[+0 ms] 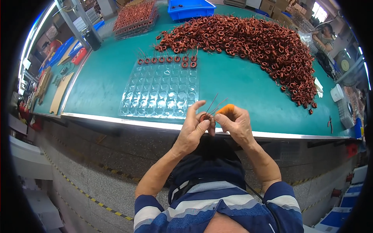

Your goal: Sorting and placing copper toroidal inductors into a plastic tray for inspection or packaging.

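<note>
Close to the table's front edge, my left hand (189,134) pinches a small ring-shaped wire coil (204,117) between thumb and fingers. Its thin wire leads point up and to the right. My right hand (241,126) is closed right beside the coil, with an orange cover on the index finger; whatever its fingertips grip is hidden. Left of my hands lies a clear plastic tray (123,105) with round pockets. Reddish-brown coils (161,59) with upright leads fill its far row, and two more sit at the right of the second row.
A large heap of loose coils (248,37) curves across the far and right side of the green table (97,85). Stacked filled trays (135,19) and a blue bin (190,11) stand at the back. Pliers (330,124) lie far right. Another person (324,37) sits beyond the heap.
</note>
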{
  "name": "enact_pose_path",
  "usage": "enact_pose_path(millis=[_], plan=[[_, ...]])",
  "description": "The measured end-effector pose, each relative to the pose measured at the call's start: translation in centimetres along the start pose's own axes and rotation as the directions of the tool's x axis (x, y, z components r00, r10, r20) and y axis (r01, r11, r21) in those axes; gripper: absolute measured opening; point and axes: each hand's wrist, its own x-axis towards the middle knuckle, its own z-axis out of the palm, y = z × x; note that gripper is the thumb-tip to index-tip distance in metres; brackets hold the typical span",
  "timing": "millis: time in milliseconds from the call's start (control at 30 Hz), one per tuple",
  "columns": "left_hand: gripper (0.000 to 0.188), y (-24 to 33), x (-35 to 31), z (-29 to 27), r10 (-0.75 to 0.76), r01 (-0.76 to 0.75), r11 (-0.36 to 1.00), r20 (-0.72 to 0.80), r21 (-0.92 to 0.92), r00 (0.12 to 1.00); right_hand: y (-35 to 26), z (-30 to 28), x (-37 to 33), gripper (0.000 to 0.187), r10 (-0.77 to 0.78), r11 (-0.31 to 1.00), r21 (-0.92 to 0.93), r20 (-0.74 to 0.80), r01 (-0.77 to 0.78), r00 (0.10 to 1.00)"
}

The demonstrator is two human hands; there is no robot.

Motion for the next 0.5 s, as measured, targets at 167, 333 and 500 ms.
enact_pose_path(millis=[167, 333, 500], plan=[[0.025, 0.0, 0.3, 0.0, -0.057, 0.062, 0.993, -0.052, 0.1, 0.997, -0.1, 0.7, -0.3, 0.021, -0.11, 0.991, -0.079, -0.016, 0.108, 0.994], [0.021, -1.0, 0.1, 0.5, -0.019, 0.016, 0.999, -0.108, -0.031, 0.994, 1.0, 1.0, 0.6, 0.028, -0.064, 0.984, 0.162, -0.054, 0.072, 0.997], [0.019, -1.2, 0.2, 0.3, -0.031, 0.015, 0.996, -0.177, -0.092, 0.984, 1.9, 0.9, 1.1, 0.037, -0.026, 0.979, 0.201, -0.037, 0.033, 0.999]])
